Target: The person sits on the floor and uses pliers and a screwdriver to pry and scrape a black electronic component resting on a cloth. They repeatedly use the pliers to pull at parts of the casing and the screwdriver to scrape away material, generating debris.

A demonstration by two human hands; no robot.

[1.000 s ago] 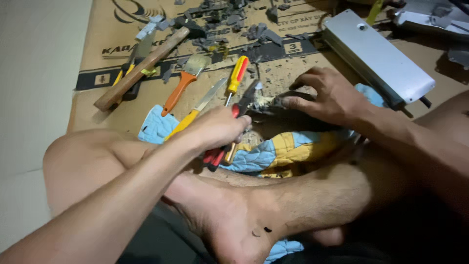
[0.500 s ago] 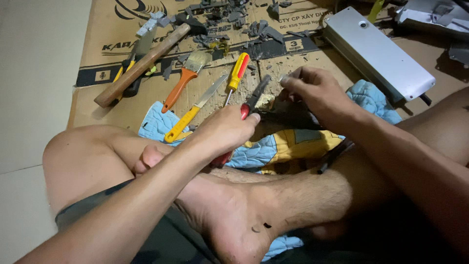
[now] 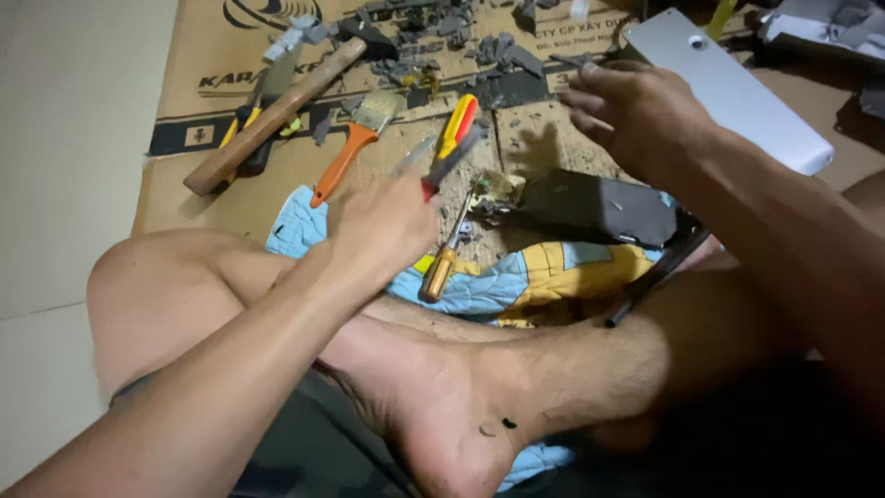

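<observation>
My left hand (image 3: 383, 221) has its grip closed on a red-handled tool (image 3: 449, 164). My right hand (image 3: 636, 115) hovers open above the dark metal box (image 3: 604, 207). Beyond both lies one printed brown cardboard sheet (image 3: 221, 55) with one hammer (image 3: 277, 111), one orange-handled brush (image 3: 355, 143) and two screwdrivers: yellow-red (image 3: 458, 124), amber (image 3: 442, 263).

Flattened brown cardboard box (image 3: 277, 55) spread on the floor ahead of me, black printed band and lettering, small pale square label (image 3: 197, 136) at left
</observation>
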